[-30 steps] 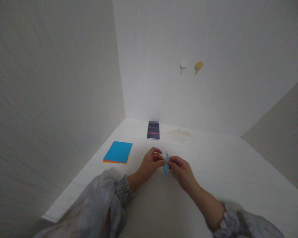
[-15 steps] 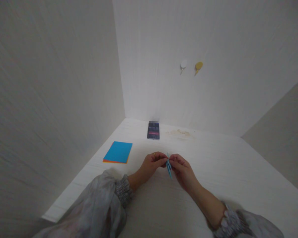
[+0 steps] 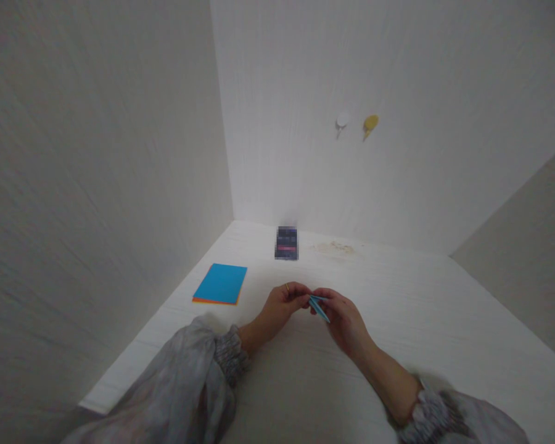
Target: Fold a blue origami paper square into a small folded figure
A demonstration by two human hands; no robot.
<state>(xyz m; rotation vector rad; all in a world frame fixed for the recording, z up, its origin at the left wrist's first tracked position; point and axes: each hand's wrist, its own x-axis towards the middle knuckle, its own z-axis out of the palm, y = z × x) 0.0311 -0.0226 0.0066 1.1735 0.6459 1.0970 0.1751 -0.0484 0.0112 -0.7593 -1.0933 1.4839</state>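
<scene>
Between my two hands is a small piece of folded light-blue paper [image 3: 319, 309], with several layers showing along its lower edge. My left hand [image 3: 284, 306], with a ring on one finger, pinches its left end between thumb and fingers. My right hand [image 3: 343, 317] grips the paper from the other side, its fingertips close to those of the left. Parts of the paper are hidden behind the fingers. To the left of my hands lies a stack of square paper [image 3: 220, 284], blue on top with orange and yellow edges showing beneath.
A dark, blurred rectangular object [image 3: 287, 243] lies near the back wall. Right of it is a pale brown worn patch [image 3: 337, 248] on the white tabletop [image 3: 425, 320]. A white hook [image 3: 342, 121] and a yellow hook [image 3: 370, 123] are fixed to the wall. Side walls enclose the table.
The folded paper has turned from nearly upright to a slant, its lower tip swinging right towards my right palm. My right fingers have shifted over its top; my left hand has barely moved.
</scene>
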